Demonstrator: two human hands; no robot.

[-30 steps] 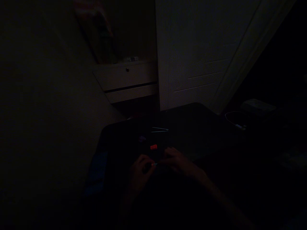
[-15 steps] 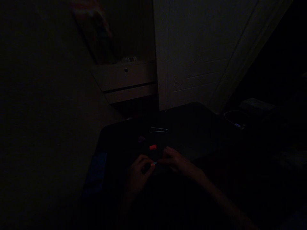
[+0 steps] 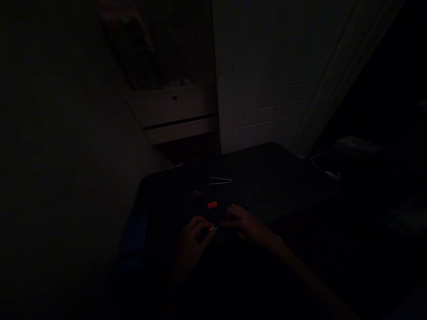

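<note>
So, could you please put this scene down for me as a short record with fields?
light: very dim
left hand: the left hand pinches a small piece, orange and bluish
right hand: the right hand is close beside that piece; contact unclear
surface: dark table
beyond the hands: red-orange block, dim purple item, thin V-shaped tool
table's left edge: blue object, details lost in shadow
background: drawer front with a round knob or lock
</note>
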